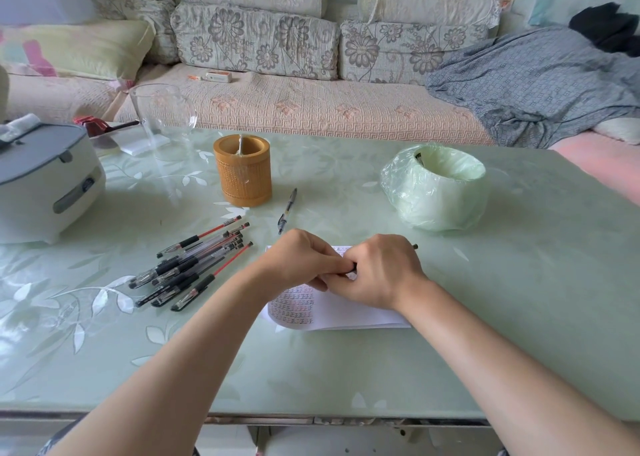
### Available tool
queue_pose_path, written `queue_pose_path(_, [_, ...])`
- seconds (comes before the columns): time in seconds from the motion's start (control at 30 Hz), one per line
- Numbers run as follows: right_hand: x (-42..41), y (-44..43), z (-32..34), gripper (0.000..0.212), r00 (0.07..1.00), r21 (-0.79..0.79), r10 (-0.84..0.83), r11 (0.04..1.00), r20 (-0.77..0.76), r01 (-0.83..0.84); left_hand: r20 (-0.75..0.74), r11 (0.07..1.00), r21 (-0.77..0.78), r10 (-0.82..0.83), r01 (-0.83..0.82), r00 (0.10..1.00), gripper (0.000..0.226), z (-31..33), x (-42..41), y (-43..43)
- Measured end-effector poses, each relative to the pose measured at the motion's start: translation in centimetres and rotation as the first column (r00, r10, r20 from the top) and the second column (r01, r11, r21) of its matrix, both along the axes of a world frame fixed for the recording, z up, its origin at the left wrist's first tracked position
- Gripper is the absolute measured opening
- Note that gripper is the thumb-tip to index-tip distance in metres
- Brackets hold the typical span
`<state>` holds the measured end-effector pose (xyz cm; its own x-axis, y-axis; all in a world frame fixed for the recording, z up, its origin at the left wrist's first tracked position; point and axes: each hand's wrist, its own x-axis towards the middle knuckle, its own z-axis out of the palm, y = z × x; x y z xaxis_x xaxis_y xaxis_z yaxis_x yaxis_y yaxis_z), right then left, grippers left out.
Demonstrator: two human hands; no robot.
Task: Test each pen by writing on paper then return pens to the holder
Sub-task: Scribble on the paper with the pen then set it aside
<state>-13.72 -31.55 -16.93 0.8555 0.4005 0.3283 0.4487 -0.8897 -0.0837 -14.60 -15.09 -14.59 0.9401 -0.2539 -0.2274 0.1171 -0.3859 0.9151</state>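
both hands are meeting over the paper (346, 313). the right hand (381, 268) is curling round a pen (414, 246) whose end is poking past the paper's far right corner, and the left hand (298, 258) is pinching its other end, probably working the cap. the holder (242, 171) is standing beyond the paper, with the pile of pens (194, 268) lying to the paper's left. the next move is calling for a test line on bare paper.

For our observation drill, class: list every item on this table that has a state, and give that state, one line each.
Paper, flat, partly written on.
Pen holder, upright, no pens sticking out.
Pen pile, lying loose left of the paper.
Single pen, lying beside the holder.
Held pen, gripped by left hand and right hand over the paper.
Cooker, lid shut.
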Motion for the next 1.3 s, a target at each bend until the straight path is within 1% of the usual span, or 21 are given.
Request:
queue_pose_path(0.1, [-0.2,0.1,-0.2,0.058,0.998,0.028,0.043,0.999,0.039,-0.044,-0.018,1.0,0.02,-0.016,0.017,1.0,0.013,0.3,0.0,0.2])
queue_pose_path(0.17, [0.0,0.1,-0.2,0.058,0.998,0.001,0.064,0.998,-0.019,-0.064,-0.008,0.998,0.067,-0.012,0.012,1.0,0.013,0.2,0.2,0.5])
queue_pose_path(0.23, [0.5,0.0,0.0,0.046,0.989,0.028,0.082,0.996,-0.126,-0.079,0.046,0.993,0.118,0.015,-0.021,0.999,0.013,0.0,0.8,0.8])
queue_pose_path(0.3, [0.9,0.1,0.1,0.03,0.971,0.166,0.119,0.983,-0.206,-0.085,0.131,0.984,0.149,0.077,-0.096,0.988,0.013,-0.2,1.5,1.3])
queue_pose_path(0.37, [1.5,0.1,0.1,0.027,0.962,0.29,0.136,0.955,-0.236,-0.064,0.228,0.967,0.178,0.141,-0.184,0.963,0.012,-0.1,2.1,2.1])
queue_pose_path(0.43, [2.0,0.1,0.1,0.027,0.968,0.331,0.11,0.943,-0.227,-0.029,0.304,0.951,0.159,0.209,-0.266,0.929,0.01,0.0,2.7,3.2])
queue_pose_path(0.53, [2.5,0.4,0.4,0.019,0.973,0.387,0.097,0.922,-0.208,-0.009,0.365,0.923,0.089,0.319,-0.374,0.875,0.009,-0.1,3.3,4.8])
queue_pose_path(0.6, [2.4,1.1,0.8,0.016,0.969,0.391,0.081,0.92,-0.232,0.016,0.4,0.905,0.112,0.337,-0.411,0.852,0.011,-0.5,3.6,5.5])
queue_pose_path(0.7, [2.4,2.2,1.3,0.015,0.952,0.325,0.012,0.941,-0.306,0.092,0.486,0.861,0.262,0.272,-0.435,0.831,0.019,-0.9,3.5,6.7])
queue_pose_path(0.77, [3.1,2.8,1.5,0.013,0.95,0.324,-0.041,0.935,-0.311,0.147,0.55,0.817,0.356,0.21,-0.454,0.808,0.023,-1.0,3.3,7.9])
queue_pose_path(0.83, [4.1,3.2,1.5,0.013,0.938,0.348,-0.119,0.907,-0.327,0.237,0.574,0.773,0.429,0.165,-0.466,0.802,0.019,-1.1,3.0,9.1])
queue_pose_path(0.93, [5.7,4.0,1.0,0.032,0.908,0.378,-0.204,0.859,-0.367,0.346,0.523,0.694,0.582,0.079,-0.424,0.848,0.01,-1.4,2.2,10.9])
queue_pose_path(0.97, [6.1,4.4,0.8,0.034,0.902,0.379,-0.213,0.853,-0.375,0.359,0.5,0.673,0.62,0.057,-0.404,0.864,0.008,-1.4,1.9,11.5])
queue_pose_path(1.07, [7.1,5.9,0.3,0.026,0.891,0.363,-0.248,0.846,-0.38,0.391,0.448,0.612,0.703,0.014,-0.362,0.894,0.015,-1.7,1.0,12.8])
queue_pose_path(1.1, [7.4,6.5,0.1,0.027,0.89,0.36,-0.262,0.843,-0.374,0.4,0.446,0.595,0.719,-0.001,-0.358,0.895,0.018,-1.8,0.7,13.1])
queue_pose_path(1.17, [8.0,7.6,-0.1,0.03,0.896,0.351,-0.271,0.849,-0.353,0.395,0.441,0.574,0.741,-0.023,-0.349,0.897,0.015,-1.7,0.3,13.4])
queue_pose_path(1.2, [8.3,8.2,-0.2,0.028,0.9,0.34,-0.268,0.858,-0.345,0.386,0.437,0.561,0.753,-0.035,-0.344,0.899,0.012,-1.6,0.1,13.5])
queue_pose_path(1.27, [8.6,9.5,-0.1,0.011,0.899,0.292,-0.276,0.877,-0.341,0.381,0.436,0.536,0.774,-0.065,-0.337,0.898,0.008,-1.6,-0.2,13.6])
queue_pose_path(1.3, [8.7,10.0,-0.1,0.022,0.908,0.28,-0.262,0.891,-0.328,0.358,0.436,0.53,0.779,-0.075,-0.335,0.897,0.004,-1.5,-0.3,13.5])
